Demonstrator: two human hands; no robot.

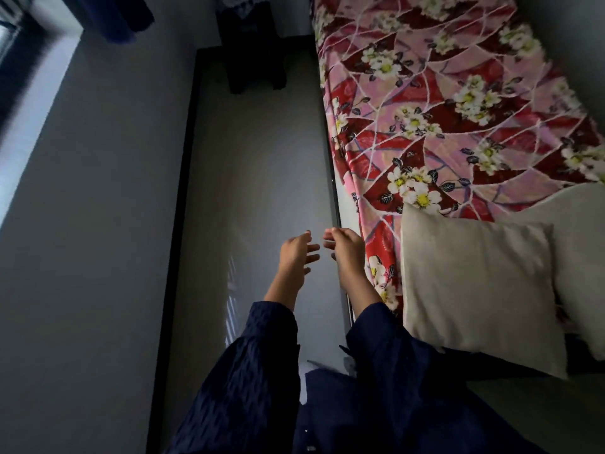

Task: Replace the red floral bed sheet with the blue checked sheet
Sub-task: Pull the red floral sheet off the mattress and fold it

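Observation:
The red floral bed sheet [435, 103] covers the bed along the right side, its edge hanging over the bed's left side. A cream pillow [474, 286] lies on the sheet at the near end. My left hand [296, 252] and my right hand [347, 249] hover over the floor just left of the bed edge, close together, fingers loosely curled and holding nothing. Both arms wear dark blue sleeves. No blue checked sheet is in view.
A grey tiled floor [255, 158] with a dark border strip runs beside the bed. A dark stool or small table [252, 50] stands at the far end by the bed. A window with a blue curtain [111, 14] is at the upper left.

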